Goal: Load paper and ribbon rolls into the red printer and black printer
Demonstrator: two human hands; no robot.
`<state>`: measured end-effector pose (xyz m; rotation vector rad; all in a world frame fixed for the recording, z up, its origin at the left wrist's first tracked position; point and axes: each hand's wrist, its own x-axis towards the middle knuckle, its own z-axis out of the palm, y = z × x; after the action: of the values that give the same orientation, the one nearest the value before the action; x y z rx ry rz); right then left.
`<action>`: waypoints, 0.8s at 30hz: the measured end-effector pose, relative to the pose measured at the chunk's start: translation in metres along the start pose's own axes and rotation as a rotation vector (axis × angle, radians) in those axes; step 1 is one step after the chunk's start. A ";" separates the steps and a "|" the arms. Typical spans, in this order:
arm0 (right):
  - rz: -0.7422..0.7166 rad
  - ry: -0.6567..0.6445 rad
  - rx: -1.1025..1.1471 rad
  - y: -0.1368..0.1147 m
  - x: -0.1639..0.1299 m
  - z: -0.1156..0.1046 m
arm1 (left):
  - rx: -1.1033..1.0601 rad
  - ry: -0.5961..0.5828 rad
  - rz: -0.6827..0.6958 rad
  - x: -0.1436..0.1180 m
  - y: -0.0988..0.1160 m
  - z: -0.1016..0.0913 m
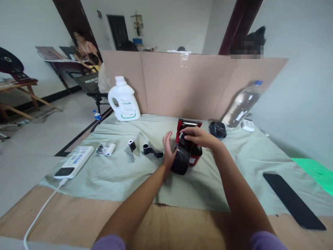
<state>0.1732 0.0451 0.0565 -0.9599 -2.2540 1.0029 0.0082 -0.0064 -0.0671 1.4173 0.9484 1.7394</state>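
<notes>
A small red and black printer-like device [197,158] stands on the green cloth with its top raised and its black lid [181,161] tipped toward me. My left hand [169,149] is at the device's left side, fingers stretched upward and thumb side against the black part. Over the opening, my right hand [199,136] has its fingers bent down onto a dark roll with a pale end [181,135]; its fingertips are partly hidden. To the left lie a black ribbon roll [152,151], partly unwound, and a small dark-cored roll [132,144].
A white detergent jug [125,104] and a clear bottle [241,106] stand by the cardboard screen [179,86]. A black wrapped item [218,129], white power bank [75,161] with cable, white roll [110,149] and phone [292,199] lie around. People sit beyond.
</notes>
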 end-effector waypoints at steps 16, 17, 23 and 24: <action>0.216 -0.002 -0.482 0.031 0.007 0.017 | 0.688 -0.235 0.551 -0.022 -0.003 -0.006; 0.227 -0.016 -0.494 0.031 0.007 0.019 | 0.702 -0.238 0.552 -0.022 -0.002 -0.005; 0.281 0.030 -0.486 0.024 -0.001 0.007 | 0.771 -0.224 0.597 -0.022 0.005 -0.001; 0.287 0.044 -0.438 0.026 -0.006 -0.001 | 0.780 -0.233 0.602 -0.022 0.006 -0.001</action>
<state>0.1880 0.0537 0.0359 -1.5075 -2.3925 0.5912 0.0106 -0.0280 -0.0725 2.5605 1.2173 1.5888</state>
